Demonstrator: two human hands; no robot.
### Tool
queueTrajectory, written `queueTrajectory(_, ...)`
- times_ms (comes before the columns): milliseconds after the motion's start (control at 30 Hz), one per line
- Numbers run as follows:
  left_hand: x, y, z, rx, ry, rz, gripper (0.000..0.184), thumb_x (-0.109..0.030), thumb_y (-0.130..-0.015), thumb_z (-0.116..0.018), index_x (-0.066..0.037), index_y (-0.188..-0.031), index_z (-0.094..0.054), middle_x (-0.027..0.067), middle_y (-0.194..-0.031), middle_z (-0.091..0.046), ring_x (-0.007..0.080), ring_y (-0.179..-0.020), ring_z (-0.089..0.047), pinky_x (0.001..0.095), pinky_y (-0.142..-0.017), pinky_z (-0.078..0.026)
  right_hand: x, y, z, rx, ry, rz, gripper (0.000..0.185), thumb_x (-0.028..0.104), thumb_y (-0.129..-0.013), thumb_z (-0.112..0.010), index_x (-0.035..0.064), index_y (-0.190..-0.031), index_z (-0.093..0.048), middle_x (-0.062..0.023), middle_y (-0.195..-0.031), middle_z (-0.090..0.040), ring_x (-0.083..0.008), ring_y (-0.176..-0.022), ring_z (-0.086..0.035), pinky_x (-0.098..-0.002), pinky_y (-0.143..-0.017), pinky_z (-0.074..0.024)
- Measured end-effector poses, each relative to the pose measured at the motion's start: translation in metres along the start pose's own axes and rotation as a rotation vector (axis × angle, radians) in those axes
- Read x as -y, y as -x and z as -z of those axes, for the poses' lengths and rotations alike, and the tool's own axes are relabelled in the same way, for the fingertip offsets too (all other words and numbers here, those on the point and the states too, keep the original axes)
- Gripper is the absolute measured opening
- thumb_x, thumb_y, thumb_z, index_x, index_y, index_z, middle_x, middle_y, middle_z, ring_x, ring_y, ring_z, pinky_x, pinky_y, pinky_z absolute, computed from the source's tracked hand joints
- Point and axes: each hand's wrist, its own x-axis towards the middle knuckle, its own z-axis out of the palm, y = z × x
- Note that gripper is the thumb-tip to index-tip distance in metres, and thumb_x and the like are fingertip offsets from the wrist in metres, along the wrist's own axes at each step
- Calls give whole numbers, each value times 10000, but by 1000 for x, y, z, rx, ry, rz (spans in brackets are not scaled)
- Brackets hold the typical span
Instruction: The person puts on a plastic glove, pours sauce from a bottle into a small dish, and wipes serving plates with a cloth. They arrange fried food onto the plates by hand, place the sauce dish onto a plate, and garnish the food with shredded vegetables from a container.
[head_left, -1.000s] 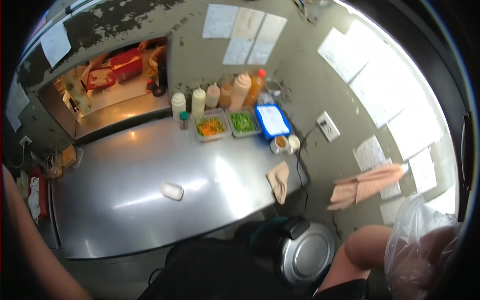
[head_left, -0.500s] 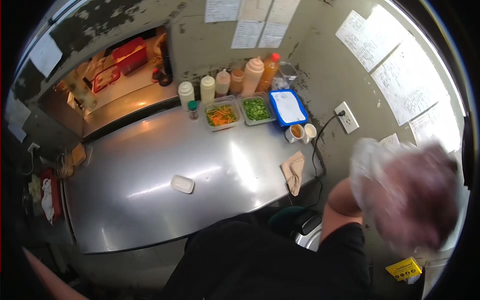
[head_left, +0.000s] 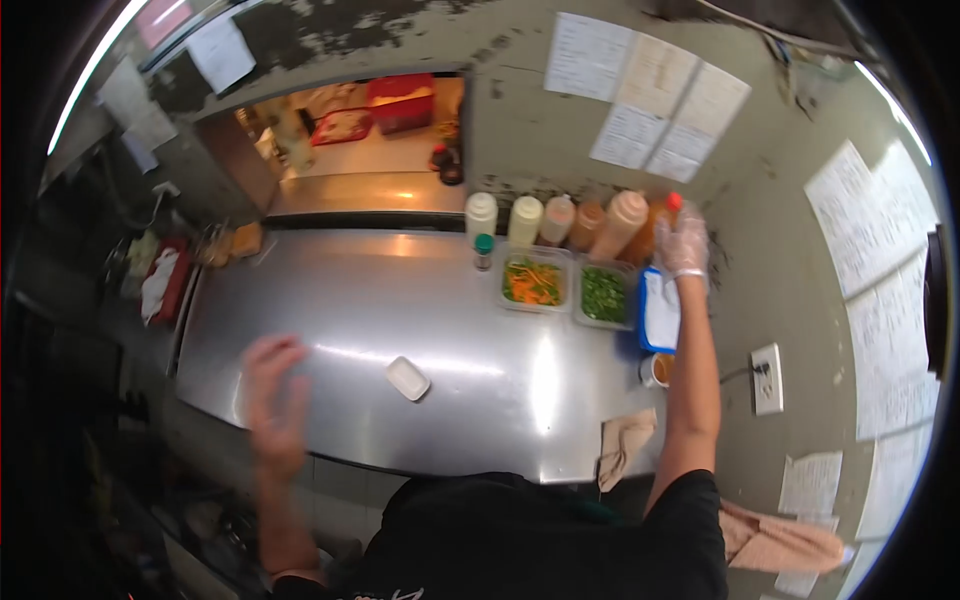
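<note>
"Fingers of our left hand [head_left: 274, 395]: how do we hold them?"

"Blurred, but the thumb stands apart from the rest, above the counter [head_left: 330, 305] and left of the white dish [head_left: 408, 378]."

"And our gloved right hand [head_left: 684, 243]?"

"We have it at the red-capped bottle [head_left: 655, 226], in the counter's far right corner, just beyond the blue tub [head_left: 645, 305]. Whether its fingers are together, apart or clamped on that bottle, we can't tell."

"What's beside it?"

"Squeeze bottles [head_left: 557, 222], in a row to its left."
</note>
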Motion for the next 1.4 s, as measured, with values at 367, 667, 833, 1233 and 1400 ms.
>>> queueTrajectory(367,117,115,-80,247,84,588,247,-69,-896,-622,-57,-1143,-637,108,-1231,-539,259,-1114,-557,355,-891,-483,-16,-42,-27,159,105,95,185,198,-903,-577,21,-885,-627,-218,-884,-628,-405,-858,-609,-493,-757,-490)
queueTrajectory(667,241,81,-166,111,41,483,259,-135,-914,-617,-29,-1150,-615,153,-1165,-546,354,-1041,-548,428,-918,-449,4,-58,-27,293,295,3,286,255,-910,-591,28,-1072,-655,-211,-1006,-651,-397,-973,-615,-474,-855,-485)
queueTrajectory(833,284,70,-193,2,140,447,264,-152,-857,-667,-57,-1103,-652,150,-1079,-573,341,-995,-557,435,-878,-449,-35,-74,-34,414,157,-49,322,222,-859,-642,18,-1103,-687,-222,-1005,-678,-361,-964,-649,-428,-867,-498)
queueTrajectory(1233,284,43,-178,224,265,315,191,-176,-848,-630,-84,-998,-706,111,-989,-650,316,-884,-594,454,-776,-425,-30,-101,-28,568,200,-145,158,57,-713,-677,-2,-860,-687,-122,-716,-640,-235,-642,-602,-357,-631,-473)
queueTrajectory(1400,281,38,-179,248,193,323,177,-173,-842,-635,-95,-983,-707,81,-960,-646,291,-844,-594,432,-743,-417,-48,-103,-27,631,86,-138,188,36,-730,-678,-3,-914,-690,-99,-733,-640,-176,-615,-575,-320,-598,-479)
